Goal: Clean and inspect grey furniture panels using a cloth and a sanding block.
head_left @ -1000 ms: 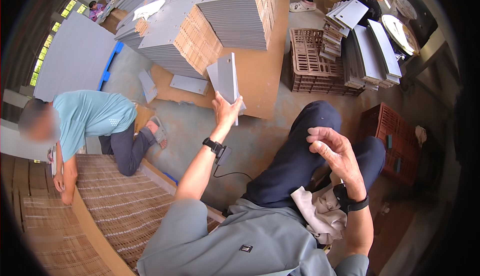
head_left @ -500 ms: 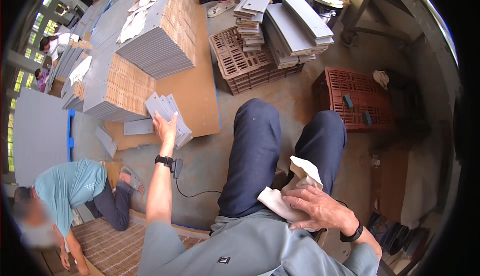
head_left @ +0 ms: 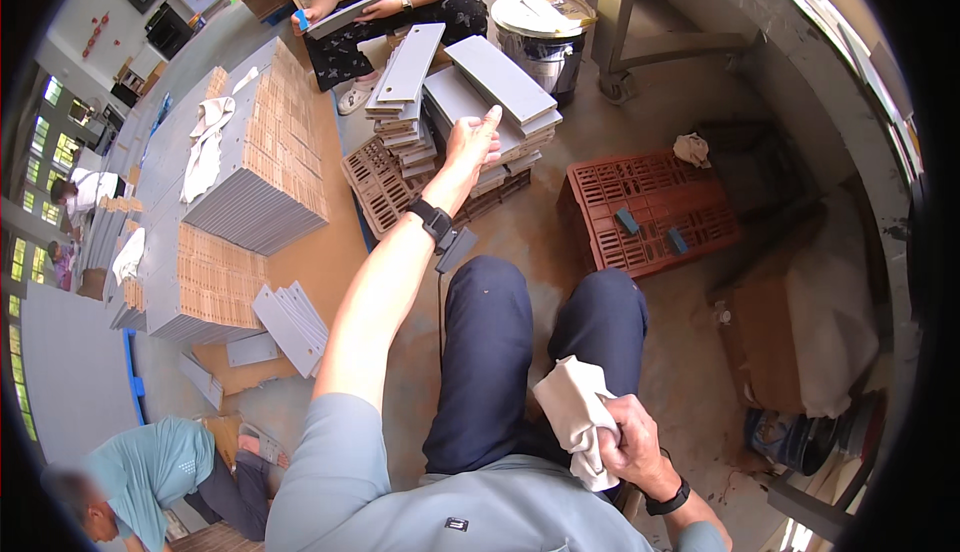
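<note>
My left hand [head_left: 472,147] reaches forward to a stack of flat grey boards [head_left: 505,80]. Its fingers are bent around the near end of a grey board [head_left: 470,104], with the thumb over the top; part of that end is hidden by the hand. Close to my lap, my right hand [head_left: 632,442] is closed on a crumpled white cloth [head_left: 578,407], which hangs over my thigh. Left of the reaching hand rises an uneven pile of narrower grey boards [head_left: 408,70].
Brown crates [head_left: 375,187] support the boards. A red crate [head_left: 650,187] with blue blocks stands right. Tall board stacks [head_left: 285,142] and fanned boards [head_left: 290,324] lie left. A seated co-worker [head_left: 400,2] holds a board; another [head_left: 150,467] bends at lower left.
My left hand has left the fanned boards and moved right and forward to the board stack. My right hand has closed around the cloth. The view has turned, bringing in the seated co-worker.
</note>
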`<state>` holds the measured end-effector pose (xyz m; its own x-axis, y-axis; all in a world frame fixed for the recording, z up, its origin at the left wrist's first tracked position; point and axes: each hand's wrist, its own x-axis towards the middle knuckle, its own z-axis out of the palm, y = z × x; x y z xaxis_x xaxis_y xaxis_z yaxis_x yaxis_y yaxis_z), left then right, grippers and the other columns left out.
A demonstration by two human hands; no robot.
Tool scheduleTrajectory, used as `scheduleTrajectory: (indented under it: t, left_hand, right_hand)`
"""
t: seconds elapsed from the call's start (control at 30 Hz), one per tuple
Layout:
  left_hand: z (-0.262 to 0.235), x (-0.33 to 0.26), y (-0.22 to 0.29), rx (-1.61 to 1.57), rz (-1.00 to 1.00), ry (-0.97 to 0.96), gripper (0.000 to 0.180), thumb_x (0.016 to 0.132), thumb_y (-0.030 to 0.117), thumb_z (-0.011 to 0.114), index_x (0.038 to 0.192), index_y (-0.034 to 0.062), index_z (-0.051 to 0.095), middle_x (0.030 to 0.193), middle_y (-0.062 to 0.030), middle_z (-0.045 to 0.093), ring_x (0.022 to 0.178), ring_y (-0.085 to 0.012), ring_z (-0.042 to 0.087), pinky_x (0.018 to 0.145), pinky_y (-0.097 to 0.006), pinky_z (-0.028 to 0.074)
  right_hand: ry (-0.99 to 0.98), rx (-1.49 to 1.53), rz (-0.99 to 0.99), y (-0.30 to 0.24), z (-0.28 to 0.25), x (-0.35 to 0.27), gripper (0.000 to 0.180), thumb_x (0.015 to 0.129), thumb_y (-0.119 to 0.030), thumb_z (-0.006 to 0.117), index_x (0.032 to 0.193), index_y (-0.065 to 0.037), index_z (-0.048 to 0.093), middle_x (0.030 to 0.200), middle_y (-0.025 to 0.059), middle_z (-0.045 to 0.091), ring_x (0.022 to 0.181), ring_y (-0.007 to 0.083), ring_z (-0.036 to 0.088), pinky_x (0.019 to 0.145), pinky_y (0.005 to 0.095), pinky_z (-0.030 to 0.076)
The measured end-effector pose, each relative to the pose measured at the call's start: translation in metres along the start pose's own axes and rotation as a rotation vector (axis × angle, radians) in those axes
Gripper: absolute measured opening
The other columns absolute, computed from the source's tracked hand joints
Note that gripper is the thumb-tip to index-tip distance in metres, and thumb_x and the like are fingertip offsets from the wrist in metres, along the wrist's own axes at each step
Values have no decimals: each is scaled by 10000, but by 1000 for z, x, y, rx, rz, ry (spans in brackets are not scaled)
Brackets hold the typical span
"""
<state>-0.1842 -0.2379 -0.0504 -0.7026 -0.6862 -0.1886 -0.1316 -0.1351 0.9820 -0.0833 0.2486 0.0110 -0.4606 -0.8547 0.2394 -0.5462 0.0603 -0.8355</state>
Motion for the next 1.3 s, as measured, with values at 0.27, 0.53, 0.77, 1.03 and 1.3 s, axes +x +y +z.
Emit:
scheduleTrajectory:
  t: [0.27,0.53,0.77,1.03,1.3]
  left_hand:
    - [51,45,-17,84,31,176,647,942,511,758,1179,-59,567,882,-82,649,724,-153,673,558,-294,606]
    - [19,10,-21,-405,30,64,279,1030,226,675,1163,17,547,1071,-70,636,944,-154,661,790,-333,641]
    - [-12,-153,1,-359,64,-113,307,1033,218,669,1253,46,539,1132,-77,681,1040,-173,689,813,-350,642]
    - [-29,-303,-25,-163,166,-322,324,1089,251,580,1324,72,449,1127,-67,625,968,-130,647,699,-284,604]
    - [-45,-374,-33,-154,102,-376,341,1077,324,584,1221,54,434,1032,-56,586,938,-109,589,736,-290,561]
  right_hand:
    - [228,-159,239,17,-14,-9,233,814,81,625,1030,-8,622,879,135,621,735,298,614,667,389,518]
    - [408,326,564,22,-28,1,64,980,-80,597,998,-19,606,924,15,595,831,113,542,776,277,458]
    - [580,427,138,-8,-48,122,131,1014,-40,604,1139,-6,619,1041,48,650,938,117,630,807,284,523]
    - [117,-522,-498,-25,59,240,215,896,-145,723,1100,-100,674,1430,153,547,1311,453,481,1098,563,394]
    - [-37,-155,47,68,51,319,300,1066,-269,548,979,10,615,817,122,601,764,225,550,739,376,471]
